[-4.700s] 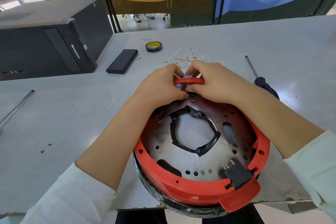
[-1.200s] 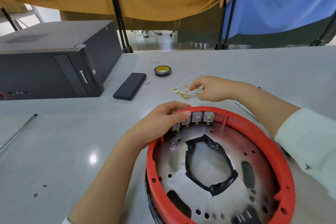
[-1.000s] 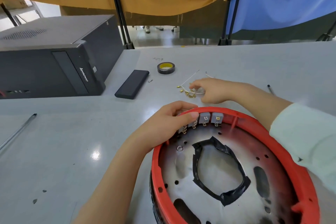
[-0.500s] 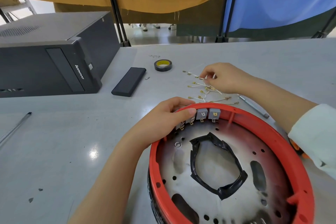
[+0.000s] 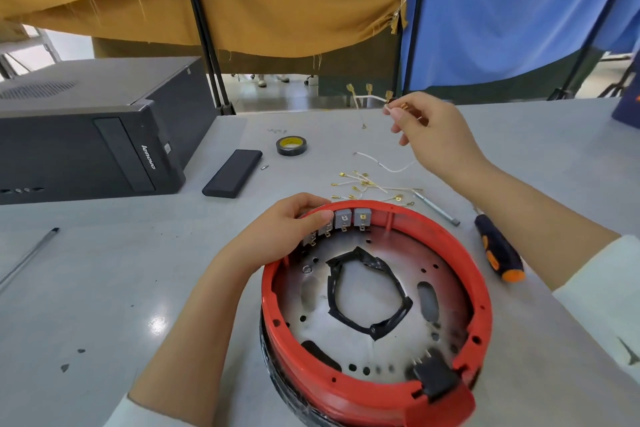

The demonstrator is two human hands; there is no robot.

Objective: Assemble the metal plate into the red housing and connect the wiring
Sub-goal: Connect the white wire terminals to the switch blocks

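The plate (image 5: 381, 315) sits down inside the red housing (image 5: 460, 250) at the near middle of the tabletop (image 5: 104, 288), so by the look of it that part of the job is done. The wiring is what's left. A row of grey switches (image 5: 362, 217) lines the housing's far rim, and no wire shows on their terminals yet. Most of the leads (image 5: 363, 184), thin white ones with brass terminals, lie loose on the tabletop just beyond the housing.

Left hand (image 5: 287, 232): fingers curled over the far-left rim, thumb outside, fingertips on the leftmost switches, gripping and steadying the housing.

Right hand (image 5: 436, 135): raised above the tabletop, far right of the housing, thumb and forefinger pinching a small bunch of wires (image 5: 367, 98). Their brass ends stick up and to the left, and one longer lead (image 5: 391, 166) trails down toward the pile. The other fingers are loosely curled.

A screwdriver (image 5: 498, 253) lies right of the housing, a tape roll (image 5: 291, 146) and a black case (image 5: 232, 173) farther off to the left.

Next, I'd judge, one terminal gets singled out and pushed onto a switch tab. That is fiddly work with a bunch in hand.
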